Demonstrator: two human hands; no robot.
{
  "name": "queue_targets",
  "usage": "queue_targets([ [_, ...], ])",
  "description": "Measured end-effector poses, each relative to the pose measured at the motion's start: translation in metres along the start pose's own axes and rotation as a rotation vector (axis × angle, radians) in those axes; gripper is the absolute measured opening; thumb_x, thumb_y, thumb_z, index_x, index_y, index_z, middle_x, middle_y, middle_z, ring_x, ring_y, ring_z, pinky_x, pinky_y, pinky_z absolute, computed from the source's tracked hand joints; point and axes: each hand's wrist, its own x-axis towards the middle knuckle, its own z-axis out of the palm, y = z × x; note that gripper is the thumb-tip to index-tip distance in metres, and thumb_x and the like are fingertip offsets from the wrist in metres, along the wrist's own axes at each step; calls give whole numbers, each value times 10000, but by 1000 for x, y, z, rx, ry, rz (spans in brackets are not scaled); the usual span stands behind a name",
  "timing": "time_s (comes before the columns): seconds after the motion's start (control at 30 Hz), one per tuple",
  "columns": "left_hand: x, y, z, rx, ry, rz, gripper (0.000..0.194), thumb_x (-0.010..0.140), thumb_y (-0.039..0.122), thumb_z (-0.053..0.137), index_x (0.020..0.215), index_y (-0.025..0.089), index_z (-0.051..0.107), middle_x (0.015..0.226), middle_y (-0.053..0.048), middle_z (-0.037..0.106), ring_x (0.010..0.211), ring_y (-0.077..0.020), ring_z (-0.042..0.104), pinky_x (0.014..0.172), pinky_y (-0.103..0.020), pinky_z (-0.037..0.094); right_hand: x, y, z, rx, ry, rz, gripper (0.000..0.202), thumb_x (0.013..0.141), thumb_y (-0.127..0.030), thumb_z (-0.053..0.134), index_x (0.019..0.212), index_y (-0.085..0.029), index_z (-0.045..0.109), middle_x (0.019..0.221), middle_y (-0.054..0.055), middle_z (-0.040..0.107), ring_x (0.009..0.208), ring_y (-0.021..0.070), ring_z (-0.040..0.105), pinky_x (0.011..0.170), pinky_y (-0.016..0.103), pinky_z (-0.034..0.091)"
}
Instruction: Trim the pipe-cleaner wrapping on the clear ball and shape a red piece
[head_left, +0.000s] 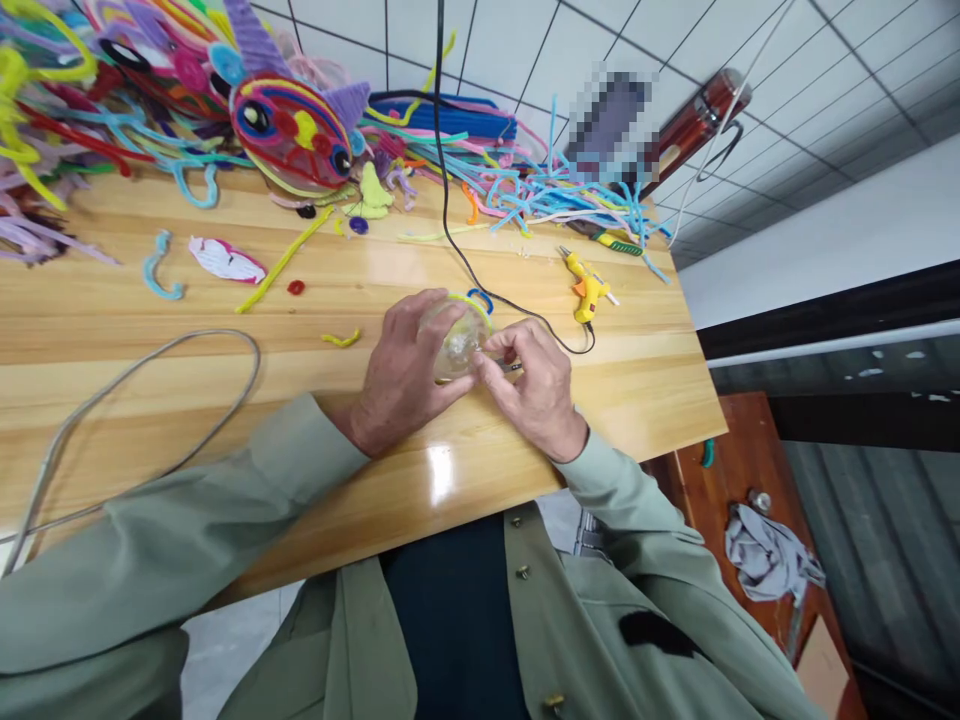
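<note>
While steadying bowl (459, 343) on table (315, 380) with curled left hand (407, 366) at nine o'clock, right hand (534, 382) pinching at three, pinched item unclear, could slip from uneven pressure, or snag cord (439, 100) at one, tugging glue gun (588, 290) at two.

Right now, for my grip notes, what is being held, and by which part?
A clear, yellow-rimmed round piece, held around its left side by the left hand. The right hand is at its right edge; whether it grips there cannot be told.
</note>
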Motion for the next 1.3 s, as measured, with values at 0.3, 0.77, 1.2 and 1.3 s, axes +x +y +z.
queue_targets([
  [0.3, -2, -1, 0, -26, -45, -2, 600, 1096, 628, 642, 1606, 338, 521, 1676, -137, 616, 1608, -424, 593, 1291, -790, 524, 5, -7, 0, 110, -52, 170, 124, 973, -192, 630, 884, -268, 590, 822, -11, 643, 730, 168, 569, 733, 347, 473],
  [0.77, 1, 2, -4, -97, -49, -3, 664, 1054, 519, 815, 1598, 273, 526, 1667, -177, 608, 1593, -434, 589, 1329, -712, 483, -2, 10, 1, 91, 5, 22, 166, 916, -134, 581, 891, -278, 503, 818, -28, 632, 705, 144, 598, 676, 307, 511],
  [1.2, 3, 5, -5, -42, -21, 31, 895, 928, 307, 960, 1653, 299, 434, 1656, -196, 582, 1536, -457, 598, 1283, -692, 486, 69, 133, -4, -263, -5, 164, 117, 1044, -215, 594, 1018, -262, 698, 893, 44, 800, 903, 256, 771, 910, 418, 616],
  [1.3, 3, 6, -7, -35, -39, 24, 896, 927, 321, 958, 1651, 298, 430, 1658, -196, 579, 1536, -461, 592, 1284, -692, 480, 64, 130, -11, -210, -12, 127, 194, 1036, -148, 544, 996, -256, 700, 970, 57, 818, 961, 251, 783, 960, 423, 615],
])
